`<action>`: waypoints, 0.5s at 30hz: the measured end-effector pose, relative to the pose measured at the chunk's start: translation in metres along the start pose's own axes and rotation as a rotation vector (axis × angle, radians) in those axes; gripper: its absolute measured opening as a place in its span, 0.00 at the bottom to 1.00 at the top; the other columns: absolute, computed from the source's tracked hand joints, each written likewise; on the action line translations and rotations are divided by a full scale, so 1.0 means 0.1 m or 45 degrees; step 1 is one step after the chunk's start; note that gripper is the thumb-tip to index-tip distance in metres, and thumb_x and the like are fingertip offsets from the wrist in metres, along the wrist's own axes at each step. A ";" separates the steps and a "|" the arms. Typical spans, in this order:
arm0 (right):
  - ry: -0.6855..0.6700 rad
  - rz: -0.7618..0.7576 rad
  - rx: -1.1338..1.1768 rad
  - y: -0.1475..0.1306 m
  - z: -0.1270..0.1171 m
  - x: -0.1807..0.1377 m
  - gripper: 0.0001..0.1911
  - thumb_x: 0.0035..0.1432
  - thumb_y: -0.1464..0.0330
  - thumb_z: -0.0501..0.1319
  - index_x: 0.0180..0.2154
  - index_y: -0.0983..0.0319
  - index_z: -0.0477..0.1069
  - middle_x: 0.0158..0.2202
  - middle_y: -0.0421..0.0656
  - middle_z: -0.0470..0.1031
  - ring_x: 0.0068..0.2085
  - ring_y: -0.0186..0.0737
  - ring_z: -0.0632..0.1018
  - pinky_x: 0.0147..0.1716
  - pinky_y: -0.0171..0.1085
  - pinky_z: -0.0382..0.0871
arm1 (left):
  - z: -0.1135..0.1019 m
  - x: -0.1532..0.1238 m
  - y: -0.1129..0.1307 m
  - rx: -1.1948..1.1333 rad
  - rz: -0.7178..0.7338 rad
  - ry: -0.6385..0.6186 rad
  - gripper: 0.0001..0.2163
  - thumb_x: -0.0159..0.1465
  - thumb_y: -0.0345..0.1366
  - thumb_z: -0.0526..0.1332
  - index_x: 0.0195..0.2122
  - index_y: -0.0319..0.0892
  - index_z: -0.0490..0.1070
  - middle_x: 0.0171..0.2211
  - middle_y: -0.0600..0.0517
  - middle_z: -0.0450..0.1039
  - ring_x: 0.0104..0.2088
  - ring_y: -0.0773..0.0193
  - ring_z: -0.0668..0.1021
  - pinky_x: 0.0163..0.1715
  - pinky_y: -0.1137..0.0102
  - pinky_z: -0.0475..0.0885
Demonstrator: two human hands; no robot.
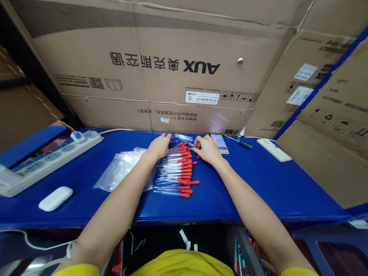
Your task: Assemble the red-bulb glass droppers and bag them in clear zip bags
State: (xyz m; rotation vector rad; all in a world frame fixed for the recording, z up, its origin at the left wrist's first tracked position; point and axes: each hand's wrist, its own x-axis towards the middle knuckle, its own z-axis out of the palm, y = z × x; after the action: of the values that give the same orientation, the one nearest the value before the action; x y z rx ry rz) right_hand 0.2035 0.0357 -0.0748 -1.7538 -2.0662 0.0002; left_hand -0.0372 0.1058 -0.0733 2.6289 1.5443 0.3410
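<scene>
On the blue counter (209, 202) we list: droppers (176, 168), one row between our forearms, clear stems left, red bulbs (186, 166) right. Left of these, one plastic bag (112, 175). At the row's far end, our right hand (208, 148): fingers narrowly spaced at a bulb, grip uncertain. Our left hand (160, 147): fingers curled near the stems, hold hidden from us. Behind the right, one phone (223, 145).

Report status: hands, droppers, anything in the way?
Left hand, right hand at far end of droppers, grips unclear. Lying on blue table, red bulbs mostly facing right. Clear plastic bag close on left, possible snag.
</scene>
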 end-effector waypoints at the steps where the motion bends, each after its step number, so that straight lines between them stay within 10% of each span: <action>1: 0.006 -0.001 -0.005 -0.01 0.00 0.00 0.07 0.66 0.65 0.68 0.39 0.57 0.71 0.36 0.42 0.80 0.48 0.49 0.74 0.49 0.45 0.57 | 0.00 -0.01 0.01 0.013 -0.003 -0.016 0.20 0.70 0.26 0.54 0.61 0.42 0.73 0.58 0.40 0.76 0.53 0.50 0.82 0.52 0.63 0.74; 8: 0.081 0.029 0.037 0.00 -0.01 0.01 0.05 0.68 0.66 0.66 0.43 0.58 0.72 0.37 0.42 0.81 0.48 0.50 0.76 0.47 0.44 0.60 | -0.04 -0.06 0.08 0.055 -0.117 0.003 0.16 0.73 0.30 0.50 0.57 0.39 0.73 0.55 0.36 0.78 0.52 0.46 0.82 0.58 0.51 0.69; 15: 0.163 0.012 0.140 0.01 0.01 0.03 0.06 0.69 0.63 0.65 0.44 0.56 0.78 0.35 0.42 0.82 0.45 0.49 0.77 0.48 0.43 0.64 | -0.14 -0.05 0.21 -0.026 -0.155 0.157 0.17 0.76 0.44 0.51 0.47 0.41 0.76 0.52 0.39 0.82 0.52 0.48 0.82 0.50 0.61 0.71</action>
State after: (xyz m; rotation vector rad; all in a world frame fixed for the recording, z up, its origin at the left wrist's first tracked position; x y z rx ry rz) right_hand 0.2042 0.0387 -0.0748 -1.6535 -1.9299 0.0039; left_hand -0.0246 0.0900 -0.0566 2.5273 1.7186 0.5148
